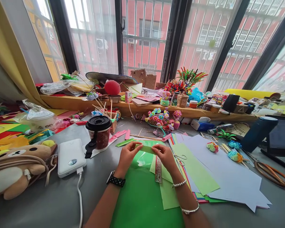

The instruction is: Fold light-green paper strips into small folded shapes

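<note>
Between my two hands a small strip of light green paper is stretched sideways. My left hand pinches its left end, and my right hand pinches the right end. Below them lies a shiny green mat. On its right part rest a ruler and cut pieces of light green paper. A pair of scissors lies right of my right hand, on a larger light green sheet. A folded green strip sits just beyond my left hand.
To the left stand a lidded cup, a white power bank with its cable, and a plush bear. White paper spreads at the right, near a dark bottle. Paper flowers and a cluttered window ledge are behind.
</note>
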The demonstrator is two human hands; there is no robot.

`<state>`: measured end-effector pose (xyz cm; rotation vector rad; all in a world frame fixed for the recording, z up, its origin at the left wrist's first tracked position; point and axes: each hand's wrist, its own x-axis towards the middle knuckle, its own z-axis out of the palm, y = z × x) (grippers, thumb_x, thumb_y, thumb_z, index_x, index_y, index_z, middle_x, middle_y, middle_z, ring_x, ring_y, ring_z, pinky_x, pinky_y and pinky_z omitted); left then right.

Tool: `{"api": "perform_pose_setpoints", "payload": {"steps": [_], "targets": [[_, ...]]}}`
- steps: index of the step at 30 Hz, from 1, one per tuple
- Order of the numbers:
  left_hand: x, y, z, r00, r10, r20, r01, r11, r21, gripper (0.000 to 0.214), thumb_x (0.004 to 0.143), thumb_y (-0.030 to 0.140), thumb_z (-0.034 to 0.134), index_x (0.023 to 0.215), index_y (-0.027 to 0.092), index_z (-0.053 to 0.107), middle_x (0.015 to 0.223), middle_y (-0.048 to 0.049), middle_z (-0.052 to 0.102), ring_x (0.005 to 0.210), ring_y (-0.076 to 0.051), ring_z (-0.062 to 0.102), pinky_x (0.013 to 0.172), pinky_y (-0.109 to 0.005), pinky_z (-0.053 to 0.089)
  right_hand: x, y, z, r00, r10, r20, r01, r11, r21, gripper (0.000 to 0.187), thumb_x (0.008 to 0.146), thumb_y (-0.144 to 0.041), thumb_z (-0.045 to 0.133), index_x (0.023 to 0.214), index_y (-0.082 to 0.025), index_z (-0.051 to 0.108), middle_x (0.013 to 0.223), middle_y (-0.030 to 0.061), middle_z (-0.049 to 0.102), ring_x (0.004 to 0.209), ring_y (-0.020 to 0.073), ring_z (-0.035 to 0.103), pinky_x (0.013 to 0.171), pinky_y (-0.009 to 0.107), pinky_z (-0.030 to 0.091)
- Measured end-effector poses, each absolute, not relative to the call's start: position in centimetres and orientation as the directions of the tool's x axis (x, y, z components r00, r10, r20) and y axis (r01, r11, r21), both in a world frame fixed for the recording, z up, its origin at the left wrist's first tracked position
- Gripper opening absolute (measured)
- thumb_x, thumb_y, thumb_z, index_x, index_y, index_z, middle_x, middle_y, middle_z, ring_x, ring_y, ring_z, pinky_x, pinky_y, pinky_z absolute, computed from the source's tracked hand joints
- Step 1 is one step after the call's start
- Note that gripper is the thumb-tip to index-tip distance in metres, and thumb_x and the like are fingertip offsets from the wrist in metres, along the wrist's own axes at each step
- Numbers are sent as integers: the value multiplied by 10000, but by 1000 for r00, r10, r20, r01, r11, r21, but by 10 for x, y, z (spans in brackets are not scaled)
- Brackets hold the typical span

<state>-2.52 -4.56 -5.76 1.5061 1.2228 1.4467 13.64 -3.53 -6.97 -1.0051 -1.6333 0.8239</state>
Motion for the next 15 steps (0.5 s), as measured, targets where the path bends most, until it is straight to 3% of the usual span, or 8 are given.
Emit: {"api": "perform_pose_setpoints", "payload": {"steps": [3,6,10,15], "targets": [[-28,-45,-57,21,858,512,447,-466,763,180,685,331,550,784,205,631,810,-37,625,796,-184,546,749,-309,399,139,-36,-68,-185,848,497,380,528,-760,166,743,-290,495,728,-173,612,712,45,609,656,158,543,587,268,430],[-28,-44,-60,170,796,580,651,-533,540,151,701,308,541,784,234,643,771,-33,625,778,-187,539,808,-358,357,137,-39,-67,-257,783,566,463,614,-639,151,763,-254,480,753,-184,613,708,40,599,673,158,530,628,275,416],[-25,-45,-62,276,762,586,726,-565,392,148,742,275,492,754,235,634,730,-13,630,730,-162,546,866,-373,309,134,-41,-68,-286,752,593,532,640,-555,128,767,-222,477,768,-196,602,713,32,600,707,165,527,681,287,402],[-26,-45,-61,273,738,617,746,-568,349,177,767,263,452,766,223,624,747,-11,637,718,-147,553,890,-367,288,139,-37,-69,-218,759,613,576,608,-547,134,768,-218,473,739,-189,600,706,36,598,701,169,531,652,280,409]]}}
